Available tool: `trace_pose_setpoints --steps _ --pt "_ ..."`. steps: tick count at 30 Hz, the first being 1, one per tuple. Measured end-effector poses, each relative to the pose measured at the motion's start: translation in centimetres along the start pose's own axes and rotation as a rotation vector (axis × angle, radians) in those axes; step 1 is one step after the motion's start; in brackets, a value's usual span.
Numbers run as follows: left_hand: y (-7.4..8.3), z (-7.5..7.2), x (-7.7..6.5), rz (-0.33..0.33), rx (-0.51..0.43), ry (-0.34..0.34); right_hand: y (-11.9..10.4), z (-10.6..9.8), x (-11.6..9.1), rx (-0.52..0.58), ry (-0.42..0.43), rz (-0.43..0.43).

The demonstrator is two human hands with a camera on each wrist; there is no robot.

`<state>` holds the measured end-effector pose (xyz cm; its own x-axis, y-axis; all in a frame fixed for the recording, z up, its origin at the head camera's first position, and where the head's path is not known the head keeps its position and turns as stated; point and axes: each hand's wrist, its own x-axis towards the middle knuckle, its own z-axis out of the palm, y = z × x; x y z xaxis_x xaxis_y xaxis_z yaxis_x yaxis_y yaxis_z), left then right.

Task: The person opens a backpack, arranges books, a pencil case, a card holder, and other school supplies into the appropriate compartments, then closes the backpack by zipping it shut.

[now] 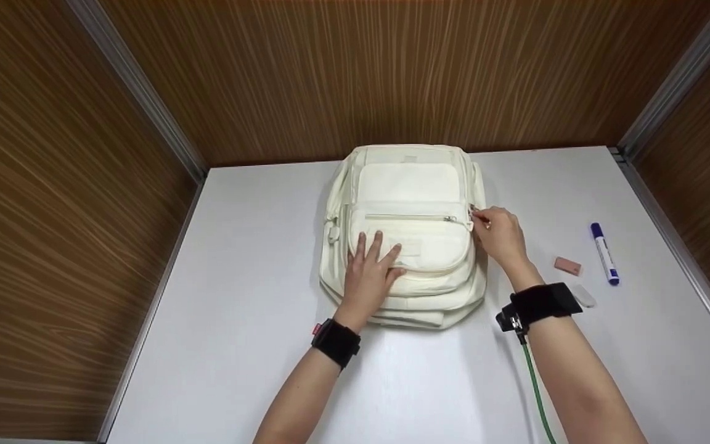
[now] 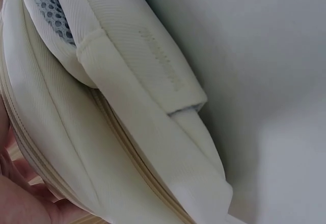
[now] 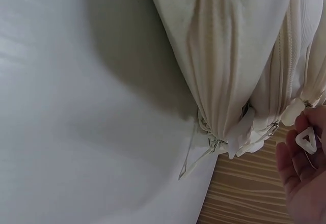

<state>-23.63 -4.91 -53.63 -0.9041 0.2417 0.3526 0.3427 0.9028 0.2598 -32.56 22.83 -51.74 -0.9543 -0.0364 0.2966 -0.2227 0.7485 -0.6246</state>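
Observation:
A cream backpack (image 1: 409, 185) lies on the white table, its front pocket facing up. My left hand (image 1: 368, 277) rests with spread fingers on the lower left of that pocket; part of it shows at the edge of the left wrist view, beside the zipper seam (image 2: 35, 158). At the bag's right side my right hand (image 1: 500, 234) pinches a zipper pull near the end of the front pocket. In the right wrist view a white triangular pull tab (image 3: 306, 140) hangs at the fingers, and further zipper pulls (image 3: 216, 145) dangle from the bag's side.
To the right of the bag lie a pinkish eraser (image 1: 567, 266), a white object (image 1: 583, 295) partly behind the wrist strap, and a blue-capped marker (image 1: 604, 254). A green cable (image 1: 537, 382) trails from the right wrist. Wood-grain panels (image 1: 392, 74) stand around the table.

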Motion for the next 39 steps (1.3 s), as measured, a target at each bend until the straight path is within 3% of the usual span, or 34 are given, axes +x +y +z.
trace_pose_setpoints --steps 5,13,20,26,32,39 --pt "0.3 0.3 0.0 0.018 0.025 0.044 0.2 -0.3 -0.9 -0.018 0.046 -0.015" --pt "0.5 0.4 0.2 0.009 0.039 0.039 0.2 -0.7 -2.7 0.025 0.034 -0.038" --pt "0.3 0.5 0.0 0.043 0.051 0.058 -1.2 -1.8 -4.8 -0.055 -0.083 -0.01" --pt "-0.1 0.4 0.0 0.024 0.039 0.086 -3.3 -2.4 -6.0 -0.12 -0.188 -0.031" --pt "0.1 0.4 -0.1 0.012 0.047 0.113 -5.5 -2.1 -7.2 -0.09 -0.268 -0.042" --pt "0.8 0.1 -0.1 -0.022 0.04 0.098 -7.6 -0.7 -7.9 -0.023 -0.295 -0.068"
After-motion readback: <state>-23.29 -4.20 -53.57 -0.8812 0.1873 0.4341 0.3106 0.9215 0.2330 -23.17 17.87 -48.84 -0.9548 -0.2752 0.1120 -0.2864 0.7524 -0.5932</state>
